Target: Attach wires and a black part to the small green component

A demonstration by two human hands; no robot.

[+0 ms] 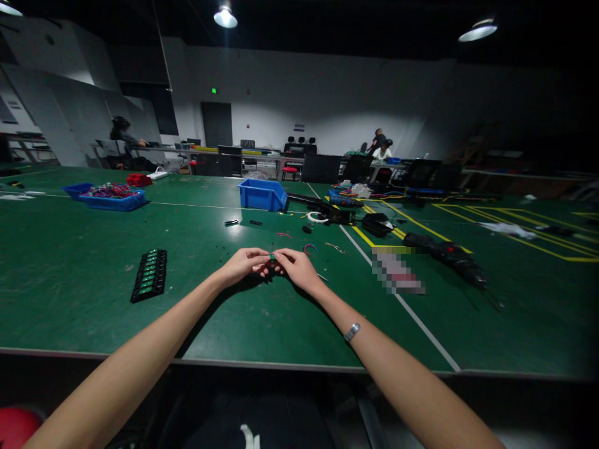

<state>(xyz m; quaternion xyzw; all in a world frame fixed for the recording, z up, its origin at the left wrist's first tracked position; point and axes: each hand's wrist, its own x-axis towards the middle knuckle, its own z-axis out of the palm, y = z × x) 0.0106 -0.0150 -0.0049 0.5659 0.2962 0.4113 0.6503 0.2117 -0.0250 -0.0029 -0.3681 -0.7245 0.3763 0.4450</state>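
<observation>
Between the fingertips of both hands is a small green piece (272, 257), resembling a little circuit board; most of it is hidden by the fingers. My left hand (246, 263) pinches it from the left, and my right hand (294, 267) pinches it from the right. Both hands are closed, just above the green tabletop (224, 330). Off to the left lies a black rack (150, 274) holding a row of several green boards. Short red and blue wires (309, 249) lie just beyond my right hand. Two small black parts sit farther back, one of them a dark strip (231, 222).
Blue trays (115, 198) with tangled wires stand at the back left, near a red object (139, 180). A blue bin (262, 194) stands at the back middle. At right lie a black power tool (447, 255) and yellow tape lines. People sit at far benches.
</observation>
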